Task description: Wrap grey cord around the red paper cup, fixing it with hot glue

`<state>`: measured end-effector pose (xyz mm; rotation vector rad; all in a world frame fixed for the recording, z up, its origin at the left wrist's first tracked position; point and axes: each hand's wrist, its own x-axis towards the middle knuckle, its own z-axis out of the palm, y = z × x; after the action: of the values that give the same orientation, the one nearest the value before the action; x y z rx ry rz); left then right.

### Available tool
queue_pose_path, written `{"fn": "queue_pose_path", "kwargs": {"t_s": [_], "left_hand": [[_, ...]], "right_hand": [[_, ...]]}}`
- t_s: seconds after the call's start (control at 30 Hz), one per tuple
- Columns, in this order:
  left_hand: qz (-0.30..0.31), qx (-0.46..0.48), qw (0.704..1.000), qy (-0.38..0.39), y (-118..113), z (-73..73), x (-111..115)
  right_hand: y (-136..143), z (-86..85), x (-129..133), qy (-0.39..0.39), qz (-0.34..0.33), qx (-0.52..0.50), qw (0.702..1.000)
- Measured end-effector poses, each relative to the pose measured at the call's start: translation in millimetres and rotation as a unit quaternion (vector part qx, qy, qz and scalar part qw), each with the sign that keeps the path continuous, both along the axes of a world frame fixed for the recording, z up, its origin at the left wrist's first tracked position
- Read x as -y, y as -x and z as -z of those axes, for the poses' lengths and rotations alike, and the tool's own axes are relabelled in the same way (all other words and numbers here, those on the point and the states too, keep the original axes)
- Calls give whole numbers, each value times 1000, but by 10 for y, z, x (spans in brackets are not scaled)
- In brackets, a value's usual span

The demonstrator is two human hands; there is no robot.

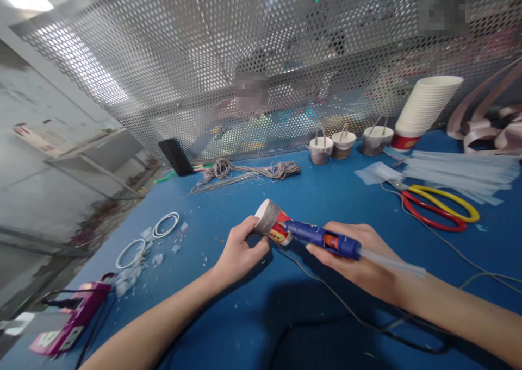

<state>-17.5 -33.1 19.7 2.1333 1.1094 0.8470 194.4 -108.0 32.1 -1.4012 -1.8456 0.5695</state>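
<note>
Cord (269, 218), thin and grey, covers only part of the red paper cup (278, 233) near middle; the left hand (240, 251) pinches it, the right hand (369, 275) curls its fingers round a blue plastic glue gun (305, 232).

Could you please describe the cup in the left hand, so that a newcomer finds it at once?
Above the middle of the blue table, find the left hand. It holds the cup tilted, near the tip of the blue glue gun. Unlike the wrapped cups and white stack behind, this cup shows grey wrapping and red print together.
</note>
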Motion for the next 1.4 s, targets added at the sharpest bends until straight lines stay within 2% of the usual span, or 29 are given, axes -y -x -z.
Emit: {"fn": "queue_pose_path", "kwargs": {"t_s": [0.1,0.23,0.4,0.57,0.77,0.93,1.1,1.4], "left_hand": [[5,-3,1000,-5,9,12,-9],[10,-2,1000,-8,11,12,-13],[7,-1,1000,-11,14,17,-20],[15,-1,1000,-16,25,33,-25],[15,-1,1000,-15,32,40,-29],[18,-6,1000,-20,30,25,-23],[16,-10,999,-26,34,40,-30],[10,-7,1000,-5,9,15,-17]], "right_hand": [[-11,11,-4,2,11,-6,1000],[-11,17,8,1,-15,-6,1000],[-18,27,-6,6,21,-1,1000],[-3,9,-5,4,-17,-5,1000],[-15,-9,-17,6,16,0,1000],[0,-17,18,5,-16,9,1000],[-14,-17,0,5,22,18,1000],[55,-5,54,26,-25,1,999]]}}
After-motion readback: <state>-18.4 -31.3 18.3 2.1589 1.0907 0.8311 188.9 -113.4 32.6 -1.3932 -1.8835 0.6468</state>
